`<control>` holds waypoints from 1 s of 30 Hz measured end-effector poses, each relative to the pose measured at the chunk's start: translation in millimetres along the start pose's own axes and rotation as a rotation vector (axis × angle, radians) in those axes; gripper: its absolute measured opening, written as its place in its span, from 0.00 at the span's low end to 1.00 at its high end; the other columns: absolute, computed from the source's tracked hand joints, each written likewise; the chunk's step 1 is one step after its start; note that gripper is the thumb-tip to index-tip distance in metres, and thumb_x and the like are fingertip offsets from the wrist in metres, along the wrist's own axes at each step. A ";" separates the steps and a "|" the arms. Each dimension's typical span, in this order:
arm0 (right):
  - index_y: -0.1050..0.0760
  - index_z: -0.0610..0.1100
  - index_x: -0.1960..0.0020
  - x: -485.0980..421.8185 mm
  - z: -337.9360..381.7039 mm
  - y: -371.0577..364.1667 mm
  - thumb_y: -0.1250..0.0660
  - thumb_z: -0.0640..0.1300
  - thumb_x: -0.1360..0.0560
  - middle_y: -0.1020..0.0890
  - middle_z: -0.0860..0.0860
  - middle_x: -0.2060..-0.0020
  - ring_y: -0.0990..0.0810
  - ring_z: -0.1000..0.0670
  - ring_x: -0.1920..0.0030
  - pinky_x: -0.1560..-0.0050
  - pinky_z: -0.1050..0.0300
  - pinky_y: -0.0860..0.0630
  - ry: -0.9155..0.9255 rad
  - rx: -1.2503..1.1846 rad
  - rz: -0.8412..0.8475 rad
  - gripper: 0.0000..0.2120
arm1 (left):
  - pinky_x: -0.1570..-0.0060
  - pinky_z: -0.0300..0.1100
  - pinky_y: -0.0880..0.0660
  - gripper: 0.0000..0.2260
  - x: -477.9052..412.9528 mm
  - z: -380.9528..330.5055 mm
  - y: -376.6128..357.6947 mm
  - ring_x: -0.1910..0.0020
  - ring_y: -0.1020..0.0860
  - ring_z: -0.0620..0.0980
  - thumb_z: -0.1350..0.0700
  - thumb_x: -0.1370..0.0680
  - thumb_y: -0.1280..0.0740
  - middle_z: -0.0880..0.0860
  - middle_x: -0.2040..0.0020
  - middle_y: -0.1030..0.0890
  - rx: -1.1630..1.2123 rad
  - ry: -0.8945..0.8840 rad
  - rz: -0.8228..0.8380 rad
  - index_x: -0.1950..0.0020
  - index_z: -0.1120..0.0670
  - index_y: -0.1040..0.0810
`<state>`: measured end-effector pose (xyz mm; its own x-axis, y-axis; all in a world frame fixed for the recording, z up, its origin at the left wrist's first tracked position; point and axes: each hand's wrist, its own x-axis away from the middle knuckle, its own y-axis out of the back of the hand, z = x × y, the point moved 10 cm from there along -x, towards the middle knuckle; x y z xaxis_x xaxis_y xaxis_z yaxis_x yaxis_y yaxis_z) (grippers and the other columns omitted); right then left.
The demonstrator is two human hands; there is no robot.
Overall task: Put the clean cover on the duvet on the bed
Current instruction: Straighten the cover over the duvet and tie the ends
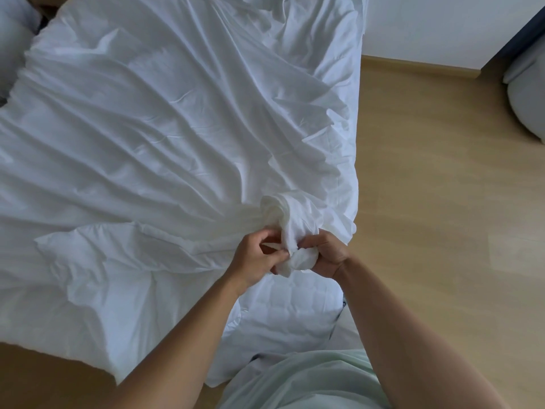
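Observation:
A white duvet cover (165,119) lies wrinkled across the bed, its folds running toward one bunched corner (290,219) near the bed's right edge. My left hand (256,258) pinches the cloth at that bunch from the left. My right hand (321,255) grips the twisted end of the same corner from the right, fingers curled round it. Below my hands a quilted white duvet (295,308) shows where the cover does not reach.
Pale wooden floor (442,202) runs along the bed's right side. A white wall (427,25) stands behind it. A grey rounded object (528,95) sits at the far right. Pillows (14,42) lie at the top left.

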<state>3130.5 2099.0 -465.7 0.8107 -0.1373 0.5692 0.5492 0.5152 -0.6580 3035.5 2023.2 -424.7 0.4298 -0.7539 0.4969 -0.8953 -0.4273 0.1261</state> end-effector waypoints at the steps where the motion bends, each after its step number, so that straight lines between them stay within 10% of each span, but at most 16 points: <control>1: 0.22 0.32 0.38 -1.2 0.2 -5.6 0.43 0.26 0.31 0.21 0.31 0.41 0.20 0.32 0.41 0.42 0.38 0.22 0.007 -0.007 0.014 0.24 | 0.68 0.45 0.22 0.14 0.9 0.9 -1.5 0.61 0.17 0.54 0.56 0.30 0.24 0.51 0.53 0.14 -0.021 -0.012 -0.006 0.46 0.51 0.17; 10: 0.17 0.38 0.41 -9.9 8.4 -16.2 0.22 0.42 0.29 0.17 0.36 0.42 0.17 0.38 0.41 0.42 0.43 0.20 -0.031 0.173 -0.079 0.18 | 0.60 0.31 0.24 0.10 -9.9 -12.9 14.5 0.58 0.18 0.38 0.50 0.28 0.23 0.43 0.58 0.15 -0.284 -0.081 -0.177 0.49 0.47 0.18; 17: 0.20 0.35 0.40 -10.4 7.7 16.2 0.29 0.34 0.24 0.15 0.37 0.47 0.15 0.39 0.47 0.51 0.46 0.17 0.059 0.024 -0.303 0.13 | 0.63 0.24 0.31 0.06 -25.7 -24.4 37.8 0.63 0.22 0.37 0.53 0.28 0.21 0.42 0.64 0.19 -0.428 -0.072 -0.269 0.57 0.51 0.17; 22: 0.21 0.36 0.40 -11.0 1.4 24.9 0.30 0.37 0.22 0.14 0.40 0.51 0.14 0.41 0.52 0.56 0.48 0.17 0.025 -0.018 -0.397 0.11 | 0.53 0.46 0.20 0.05 -29.2 -6.7 40.1 0.62 0.21 0.50 0.58 0.23 0.25 0.54 0.61 0.18 -0.173 0.028 -0.104 0.55 0.58 0.18; 30: 0.20 0.38 0.39 -16.8 -5.3 15.7 0.32 0.46 0.21 0.17 0.40 0.44 0.16 0.42 0.47 0.39 0.43 0.23 0.026 -0.241 -0.318 0.15 | 0.61 0.40 0.29 0.06 -25.6 9.6 41.6 0.66 0.29 0.46 0.62 0.19 0.33 0.52 0.64 0.26 0.097 0.156 0.008 0.56 0.57 0.22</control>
<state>3126.6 2104.9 -488.2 0.5958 -0.2810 0.7524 0.8029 0.2311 -0.5495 2988.4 2019.9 -440.4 0.3924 -0.6744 0.6254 -0.8798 -0.4735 0.0415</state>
